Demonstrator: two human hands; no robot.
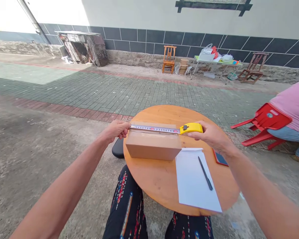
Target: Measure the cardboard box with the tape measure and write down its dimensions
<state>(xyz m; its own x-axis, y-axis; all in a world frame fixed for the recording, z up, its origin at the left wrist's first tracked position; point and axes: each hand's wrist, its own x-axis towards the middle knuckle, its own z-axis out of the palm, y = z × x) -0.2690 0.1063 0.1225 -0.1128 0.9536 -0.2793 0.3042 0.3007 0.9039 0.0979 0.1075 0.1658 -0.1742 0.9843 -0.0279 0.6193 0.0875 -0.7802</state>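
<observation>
A closed brown cardboard box [153, 149] rests on a round wooden table [154, 181]. Across its top runs the drawn-out blade of a tape measure [194, 127], which has a yellow case. My left hand [118, 129] pinches the blade's end at the box's left edge. At the right edge my right hand [209, 134] is closed around the yellow case. White paper sheets [189, 186] lie to the right of the box, with a black pen [205, 173] on top. Beyond them is a dark flat device with a red edge [220, 157], partly covered by my right forearm.
At right, a person in a pink top [294, 103] is beside a tipped red plastic stool [272, 119]. By the far wall stand a wooden chair [168, 59], a folding table [215, 62] with bags, and a dark chair [254, 68]. A black rounded object [118, 148] sits left of the table.
</observation>
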